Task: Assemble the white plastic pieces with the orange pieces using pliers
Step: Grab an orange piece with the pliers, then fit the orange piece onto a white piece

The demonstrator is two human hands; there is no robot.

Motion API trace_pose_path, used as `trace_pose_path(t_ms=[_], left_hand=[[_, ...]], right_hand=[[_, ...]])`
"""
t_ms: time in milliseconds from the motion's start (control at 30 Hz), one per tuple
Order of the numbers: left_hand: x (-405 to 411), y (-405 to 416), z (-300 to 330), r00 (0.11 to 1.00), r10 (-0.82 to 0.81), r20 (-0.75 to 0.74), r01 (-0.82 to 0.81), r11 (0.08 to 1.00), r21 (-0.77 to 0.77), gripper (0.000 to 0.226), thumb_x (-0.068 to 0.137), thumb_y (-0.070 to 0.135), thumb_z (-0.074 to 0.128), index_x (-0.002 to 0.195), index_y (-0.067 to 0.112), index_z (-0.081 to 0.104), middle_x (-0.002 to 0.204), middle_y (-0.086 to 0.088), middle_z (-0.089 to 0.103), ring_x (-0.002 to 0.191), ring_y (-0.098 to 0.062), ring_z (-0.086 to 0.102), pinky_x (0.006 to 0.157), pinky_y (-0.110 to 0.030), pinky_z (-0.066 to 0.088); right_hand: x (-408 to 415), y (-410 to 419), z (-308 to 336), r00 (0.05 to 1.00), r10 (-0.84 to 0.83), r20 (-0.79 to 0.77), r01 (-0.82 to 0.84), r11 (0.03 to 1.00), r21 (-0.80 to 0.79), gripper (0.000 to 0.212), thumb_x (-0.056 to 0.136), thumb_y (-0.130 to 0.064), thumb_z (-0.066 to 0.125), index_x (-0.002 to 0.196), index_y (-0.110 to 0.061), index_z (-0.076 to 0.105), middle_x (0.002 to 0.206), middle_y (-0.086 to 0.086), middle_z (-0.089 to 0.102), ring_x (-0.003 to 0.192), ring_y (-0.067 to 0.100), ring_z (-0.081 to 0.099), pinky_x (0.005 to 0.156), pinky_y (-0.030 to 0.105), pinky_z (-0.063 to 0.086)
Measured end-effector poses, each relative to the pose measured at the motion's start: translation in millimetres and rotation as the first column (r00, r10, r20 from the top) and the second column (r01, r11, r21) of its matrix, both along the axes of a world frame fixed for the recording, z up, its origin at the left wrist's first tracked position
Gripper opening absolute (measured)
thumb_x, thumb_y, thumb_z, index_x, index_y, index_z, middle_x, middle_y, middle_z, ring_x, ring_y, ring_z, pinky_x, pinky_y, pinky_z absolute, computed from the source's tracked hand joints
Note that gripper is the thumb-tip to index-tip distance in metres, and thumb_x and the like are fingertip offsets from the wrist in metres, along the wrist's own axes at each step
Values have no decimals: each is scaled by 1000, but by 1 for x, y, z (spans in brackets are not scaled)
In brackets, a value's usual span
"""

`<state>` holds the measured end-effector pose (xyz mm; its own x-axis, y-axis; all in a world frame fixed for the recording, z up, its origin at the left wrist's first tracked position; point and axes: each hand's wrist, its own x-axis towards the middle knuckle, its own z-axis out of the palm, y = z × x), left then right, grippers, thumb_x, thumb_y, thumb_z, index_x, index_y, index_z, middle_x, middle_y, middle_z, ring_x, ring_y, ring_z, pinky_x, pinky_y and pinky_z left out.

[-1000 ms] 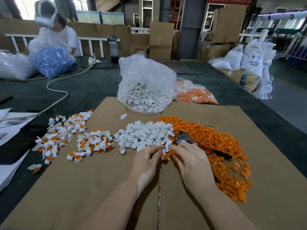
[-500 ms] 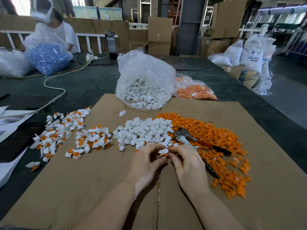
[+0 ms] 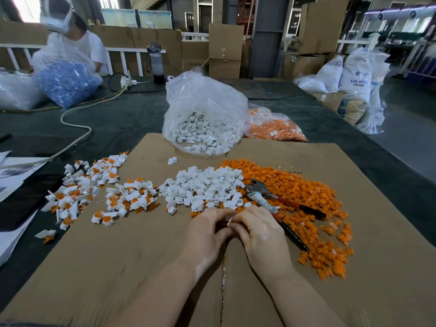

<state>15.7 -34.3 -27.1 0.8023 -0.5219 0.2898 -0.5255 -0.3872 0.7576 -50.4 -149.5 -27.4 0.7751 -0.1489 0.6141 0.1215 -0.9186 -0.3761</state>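
Observation:
On the brown cardboard sheet lies a heap of loose white pieces, with a spread of orange pieces to its right. Red-handled pliers lie untouched on the orange spread. My left hand and my right hand meet fingertip to fingertip just in front of the white heap. Together they pinch a small white piece, mostly hidden by the fingers. Joined white-and-orange pieces are scattered to the left.
A clear bag of white pieces stands at the cardboard's far edge, a bag of orange pieces beside it. Papers lie at the left. A cable crosses the dark table. Another person sits far left behind a bag of blue parts.
My hands drew back slightly from the piles toward me and closed together around the small white piece. The pliers and heaps stayed where they were.

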Motion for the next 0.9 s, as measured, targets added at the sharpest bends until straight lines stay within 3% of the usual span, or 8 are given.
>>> trace_pose_path(t_ms=[167, 333, 433, 667, 900], left_hand=[[-1, 1, -1, 998, -31, 60, 29, 999, 30, 29, 81, 17, 69, 108, 27, 68, 89, 22, 54, 82, 15, 47, 74, 2, 32], [0, 1, -2, 996, -35, 86, 29, 998, 60, 26, 81, 18, 68, 106, 25, 68, 88, 16, 55, 80, 5, 47, 73, -1, 33], [0, 2, -1, 995, -42, 86, 37, 997, 67, 25, 82, 18, 68, 106, 25, 68, 90, 15, 55, 82, 5, 48, 73, 0, 33], [2, 2, -2, 995, 20, -94, -23, 999, -28, 33, 82, 18, 69, 114, 26, 65, 97, 21, 59, 87, 13, 51, 76, 5, 34], [4, 3, -3, 994, 10, -110, -12, 1000, -13, 32, 83, 19, 69, 114, 27, 65, 103, 16, 63, 96, 4, 55, 83, -3, 39]], right_hand=[[1, 2, -1, 999, -11, 36, 12, 999, -50, 15, 75, -3, 73, 70, -6, 59, 69, 5, 57, 65, 22, 54, 62, 29, 42], [-1, 2, -1, 999, -19, 45, 22, 998, -62, 13, 78, -9, 66, 68, -6, 57, 68, 6, 55, 63, 23, 53, 55, 35, 48], [-2, 3, 0, 1000, -17, 17, 18, 999, -48, 14, 75, -5, 72, 69, -6, 59, 68, 6, 57, 64, 22, 54, 57, 34, 49], [-2, -5, 1, 999, -43, -18, 47, 937, 347, 9, 86, -7, 64, 81, -14, 69, 79, -7, 62, 82, 8, 55, 74, 10, 38], [-3, -3, 1, 999, 17, -29, -10, 975, 224, 5, 81, -7, 70, 84, -11, 70, 81, -4, 63, 83, 10, 56, 76, 17, 43]])
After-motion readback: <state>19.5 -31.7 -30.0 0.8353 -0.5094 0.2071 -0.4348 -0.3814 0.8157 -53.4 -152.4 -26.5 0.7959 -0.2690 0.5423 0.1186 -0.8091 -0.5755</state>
